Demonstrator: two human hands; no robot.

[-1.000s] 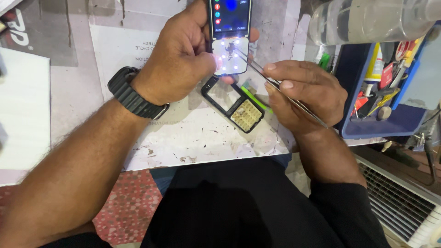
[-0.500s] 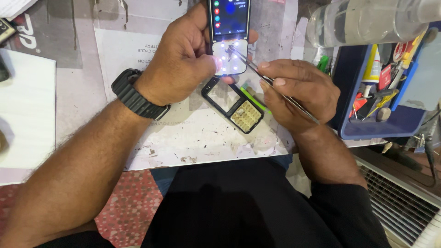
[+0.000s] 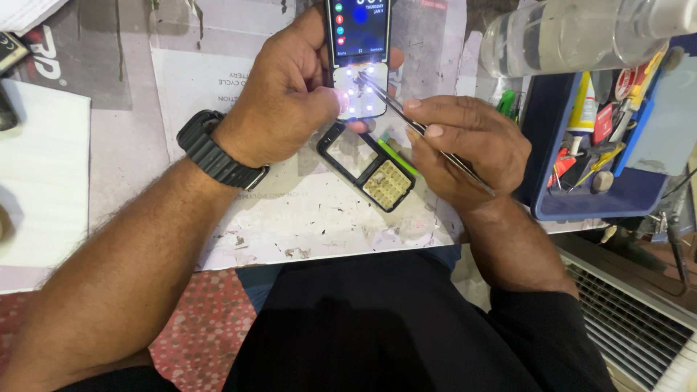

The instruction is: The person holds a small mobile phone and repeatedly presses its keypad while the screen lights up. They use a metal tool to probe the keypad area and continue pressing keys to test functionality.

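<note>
Tweezers at work on a lit phone board, held over a cluttered desk.

The left hand (image 3: 290, 101), a black watch (image 3: 214, 156) on its wrist, has its fingers wrapped around a small phone (image 3: 357, 43) at twelve o'clock, the screen glowing and the bare keypad board below it shining with white lights. The right hand (image 3: 472, 145), coming in from three o'clock, pinches thin metal tweezers (image 3: 417, 129) between closed fingers, the tips touching the lit board. Just below the phone, on the paper-covered desk (image 3: 305, 225), lies the black front housing (image 3: 367, 167) with its pale keypad. At three o'clock sits a blue tray (image 3: 581, 207) of tools, a clear plastic bottle (image 3: 573, 33) lying above it.
</note>
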